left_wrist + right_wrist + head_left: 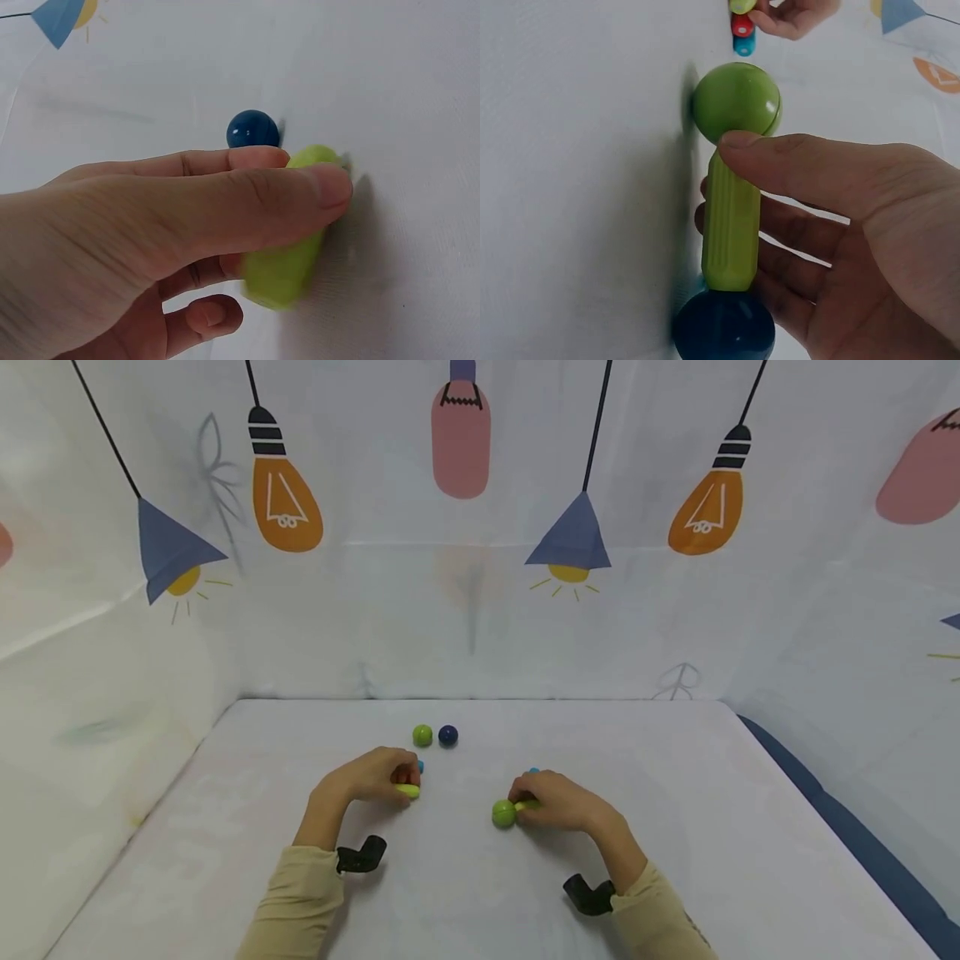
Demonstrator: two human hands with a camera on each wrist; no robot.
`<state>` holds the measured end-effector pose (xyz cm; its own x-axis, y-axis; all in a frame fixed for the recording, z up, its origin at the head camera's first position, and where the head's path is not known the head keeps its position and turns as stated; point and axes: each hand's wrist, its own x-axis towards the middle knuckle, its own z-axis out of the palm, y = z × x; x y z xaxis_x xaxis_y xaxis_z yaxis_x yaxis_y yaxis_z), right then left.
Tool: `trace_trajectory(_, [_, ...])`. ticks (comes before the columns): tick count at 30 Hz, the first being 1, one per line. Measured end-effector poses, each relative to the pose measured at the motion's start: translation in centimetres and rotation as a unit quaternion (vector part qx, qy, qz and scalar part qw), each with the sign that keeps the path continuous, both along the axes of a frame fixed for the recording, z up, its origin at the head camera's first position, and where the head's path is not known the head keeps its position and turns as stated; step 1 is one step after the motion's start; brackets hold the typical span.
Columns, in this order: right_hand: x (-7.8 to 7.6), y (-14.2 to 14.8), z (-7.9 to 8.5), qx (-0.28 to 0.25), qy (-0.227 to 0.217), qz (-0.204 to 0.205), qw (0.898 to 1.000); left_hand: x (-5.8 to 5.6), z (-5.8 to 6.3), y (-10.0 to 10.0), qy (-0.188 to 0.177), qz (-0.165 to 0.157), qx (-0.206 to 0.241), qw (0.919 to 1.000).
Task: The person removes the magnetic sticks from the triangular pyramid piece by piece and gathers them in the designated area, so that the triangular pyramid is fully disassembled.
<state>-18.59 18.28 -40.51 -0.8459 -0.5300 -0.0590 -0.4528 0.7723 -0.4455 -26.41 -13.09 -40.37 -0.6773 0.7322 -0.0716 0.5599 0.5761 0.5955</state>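
My left hand [372, 777] pinches a yellow-green rod [281, 274] between thumb and fingers, just over the white table. Part of the rod is covered by the thumb. A red piece [742, 26] and a blue piece [744, 46] lie close by those fingers. With thumb and fingers, my right hand [562, 803] grips another yellow-green ridged rod [731, 225]. One end of it meets a green ball [735, 101], and a dark blue ball [726, 326] sits at its other end. Past this hand a bit of blue [533, 770] shows in the head view.
Beyond the left hand, a second green ball [422, 735] and a dark blue ball [447, 736] stand side by side on the white table [637, 743]. A white sheet [375, 618] printed with lamps hangs around the back and sides.
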Motion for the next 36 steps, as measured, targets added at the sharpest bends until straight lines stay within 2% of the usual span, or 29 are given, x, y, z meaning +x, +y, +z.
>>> trace_trajectory(6, [0.1,-0.3,0.1,0.004,0.016,-0.005,1.000,-0.1,-0.1,0.3,-0.001,0.014,-0.005,0.9999])
trace_trajectory(11, [0.1,-0.6,0.2,0.005,0.017,-0.011,1.000,0.1,0.3,1.4,0.044,0.002,0.008,0.9990])
trace_trajectory(15, [0.1,-0.7,0.2,0.006,0.018,-0.013,1.000,1.0,0.0,4.3,0.067,-0.033,0.026,0.9969])
trace_trajectory(19, [0.1,-0.7,0.0,0.005,0.026,-0.005,1.000,2.4,-1.6,7.8,0.066,-0.080,0.021,0.9944])
trace_trajectory(23, [0.1,-0.6,-0.2,-0.002,0.029,0.004,1.000,3.5,-2.9,9.8,0.096,-0.083,0.010,0.9919])
trace_trajectory(26, [0.0,-0.6,-0.3,-0.003,0.030,0.013,0.999,3.8,-3.1,10.2,0.114,-0.071,0.009,0.9909])
trace_trajectory(29, [0.0,-0.7,-0.3,0.001,0.035,0.024,0.999,3.7,-2.9,10.0,0.117,-0.073,0.000,0.9905])
trace_trajectory(33, [0.0,-0.6,-0.3,0.015,0.038,0.032,0.999,3.3,-2.6,9.7,0.114,-0.065,-0.025,0.9910])
trace_trajectory(36, [0.1,-0.7,-0.1,0.020,0.030,0.033,0.999,2.7,-2.1,9.0,0.111,-0.046,-0.008,0.9927])
